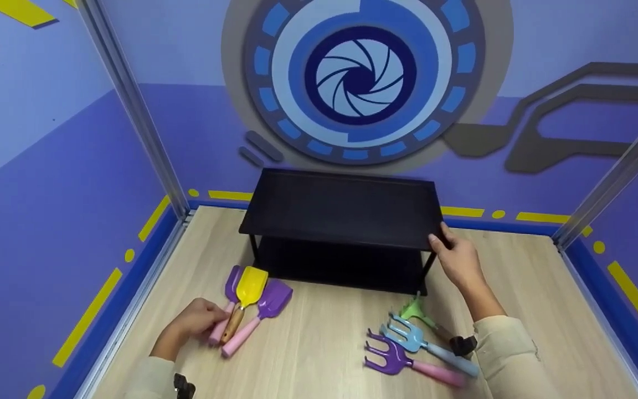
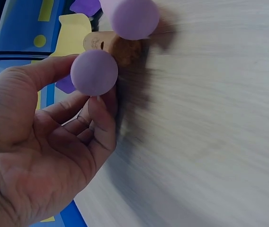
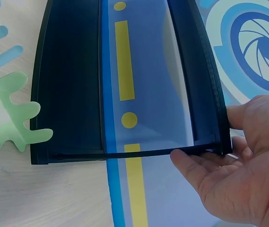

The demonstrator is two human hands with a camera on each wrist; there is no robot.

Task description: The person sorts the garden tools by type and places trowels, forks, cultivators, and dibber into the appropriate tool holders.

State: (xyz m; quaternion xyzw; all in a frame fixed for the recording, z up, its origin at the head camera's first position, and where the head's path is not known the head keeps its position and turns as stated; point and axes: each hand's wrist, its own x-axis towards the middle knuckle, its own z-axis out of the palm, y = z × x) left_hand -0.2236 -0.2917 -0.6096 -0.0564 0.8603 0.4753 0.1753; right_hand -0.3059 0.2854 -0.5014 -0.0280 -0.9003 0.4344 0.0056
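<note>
My left hand [image 1: 200,318] pinches the pink handle [image 2: 94,72] of a small purple garden shovel [image 1: 232,284], thumb on one side and fingertips on the other. Right beside it lie a yellow shovel [image 1: 252,285] with a wooden handle and a second purple shovel [image 1: 276,298] with a pink handle. A black two-tier shelf [image 1: 346,208] stands at the back of the table. Its upper right front corner is gripped by my right hand [image 1: 460,263], the thumb over the top and fingers at the side. In the right wrist view the fingers [image 3: 191,168] lie along the shelf's end.
Three hand rakes lie at the front right near my right forearm: a green one [image 1: 416,311], a light blue one [image 1: 412,337] and a purple one [image 1: 394,356] with a pink handle. Blue patterned walls and metal posts [image 1: 142,122] bound the wooden table [image 1: 319,343].
</note>
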